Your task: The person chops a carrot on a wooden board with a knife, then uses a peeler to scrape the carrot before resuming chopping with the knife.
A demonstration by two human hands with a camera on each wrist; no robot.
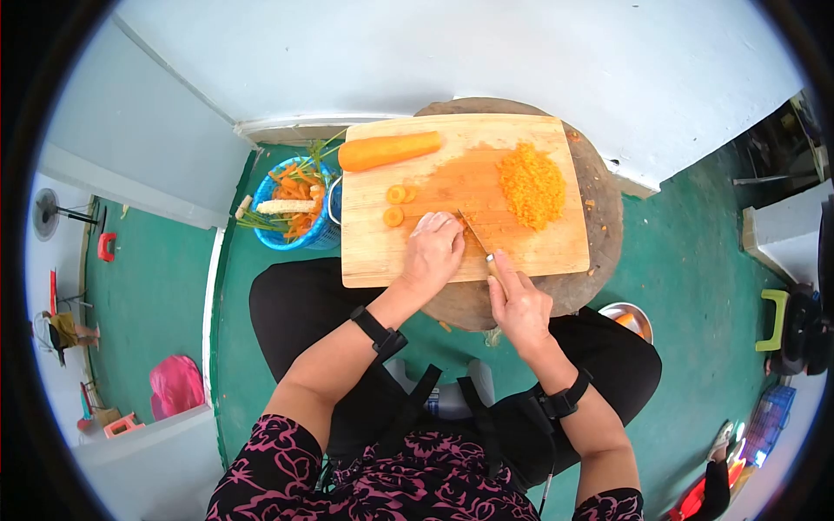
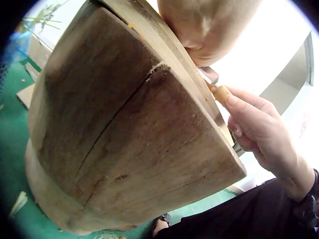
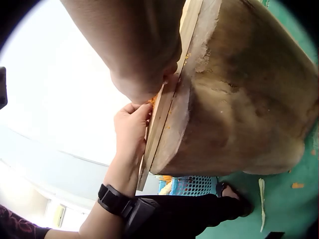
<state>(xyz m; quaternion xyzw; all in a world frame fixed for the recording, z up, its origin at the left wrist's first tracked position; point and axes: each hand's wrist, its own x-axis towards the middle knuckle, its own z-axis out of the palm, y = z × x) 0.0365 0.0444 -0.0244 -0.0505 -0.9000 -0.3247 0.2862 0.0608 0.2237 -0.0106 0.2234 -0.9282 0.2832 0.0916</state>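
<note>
While the left hand [image 1: 432, 252] rests fingers-down on the cutting board [image 1: 373, 260] near its front edge, the right hand [image 1: 519, 308] grips the pale wooden handle of a knife [image 1: 479, 241], fingers curled around it and forefinger extended along the top. The blade slants toward the middle of the board, its tip just beside the left fingertips. A whole peeled carrot [image 1: 389, 149], bright orange and tapered, lies along the board's far left corner. Three round carrot slices [image 1: 398, 201] sit left of centre, and a mound of finely minced carrot [image 1: 532, 184] occupies the right half. The board lies on a round wooden block [image 1: 599, 200], dark, weathered and cracked down its side. A blue basket [image 1: 287, 236] of peelings stands just beside the board's left edge.
</note>
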